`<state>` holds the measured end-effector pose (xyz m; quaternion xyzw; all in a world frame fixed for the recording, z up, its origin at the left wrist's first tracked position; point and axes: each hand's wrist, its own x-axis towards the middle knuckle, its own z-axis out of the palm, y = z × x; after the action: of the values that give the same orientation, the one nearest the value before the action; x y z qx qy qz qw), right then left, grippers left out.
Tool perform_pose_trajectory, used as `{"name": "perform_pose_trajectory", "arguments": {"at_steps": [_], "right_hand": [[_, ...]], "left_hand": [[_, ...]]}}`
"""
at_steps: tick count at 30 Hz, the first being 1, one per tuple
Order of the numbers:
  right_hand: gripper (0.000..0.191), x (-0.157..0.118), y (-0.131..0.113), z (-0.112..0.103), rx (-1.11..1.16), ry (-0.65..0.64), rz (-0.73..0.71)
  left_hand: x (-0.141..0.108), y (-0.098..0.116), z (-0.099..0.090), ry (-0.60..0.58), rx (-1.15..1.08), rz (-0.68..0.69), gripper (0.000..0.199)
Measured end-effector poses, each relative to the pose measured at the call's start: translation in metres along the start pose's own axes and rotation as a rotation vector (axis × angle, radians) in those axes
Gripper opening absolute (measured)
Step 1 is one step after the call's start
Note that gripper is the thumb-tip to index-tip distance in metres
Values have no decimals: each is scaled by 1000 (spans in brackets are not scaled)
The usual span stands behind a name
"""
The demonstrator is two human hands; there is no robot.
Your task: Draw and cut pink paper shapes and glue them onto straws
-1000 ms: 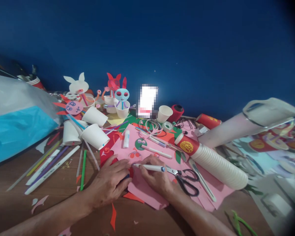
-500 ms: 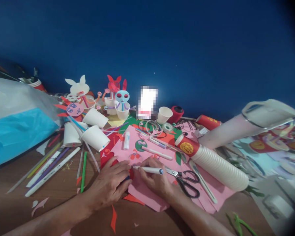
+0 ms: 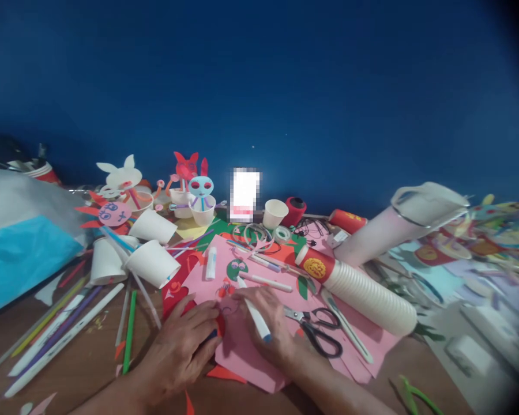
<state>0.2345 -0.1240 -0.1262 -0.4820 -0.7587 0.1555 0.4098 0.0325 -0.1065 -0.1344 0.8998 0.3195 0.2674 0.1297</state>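
Observation:
My right hand is closed around a white marker pen with a light blue end. The pen's tip points away from me, over pink paper. Thin curved lines show on the paper between my hands. My left hand rests on the paper's left side, fingers curved and pressed down. A small dark blue thing shows between its thumb and fingers, mostly hidden. Beyond my hands are a green paper face, a red cut-out partly hidden by my fingers, and a glue stick.
Black-handled scissors lie right of my right hand, beside a stack of paper cups. White cups and paper animal figures stand back left. Several markers lie left. A white jug leans at right.
The view has shifted right and up. In my right hand the pen has swung round, its blue end now nearer me. Curved lines now show on the paper. My left hand stays pressed there.

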Motion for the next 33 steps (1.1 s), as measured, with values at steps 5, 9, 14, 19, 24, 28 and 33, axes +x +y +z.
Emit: {"name": "perform_pose_trajectory", "arguments": {"at_steps": [5, 9, 14, 19, 24, 28, 33], "right_hand": [[44, 0, 6, 5, -104, -145, 22], [48, -2, 10, 8, -165, -176, 14], [53, -1, 7, 6, -191, -216, -8], [51, -1, 8, 7, -190, -221, -12], [53, -1, 9, 6, -164, -228, 2], [52, -1, 9, 5, -151, -238, -12], [43, -2, 9, 7, -184, -206, -8]], "left_hand": [[-1, -8, 2, -55, 113, 83, 14], [-2, -11, 4, -61, 143, 84, 14], [-1, -8, 4, -39, 117, 95, 13], [-2, -4, 6, 27, 95, 42, 12], [-2, -3, 2, -57, 133, -5, 9], [-1, -2, -4, -140, 126, -27, 12], [2, 1, -5, -127, 51, -73, 11]]}}
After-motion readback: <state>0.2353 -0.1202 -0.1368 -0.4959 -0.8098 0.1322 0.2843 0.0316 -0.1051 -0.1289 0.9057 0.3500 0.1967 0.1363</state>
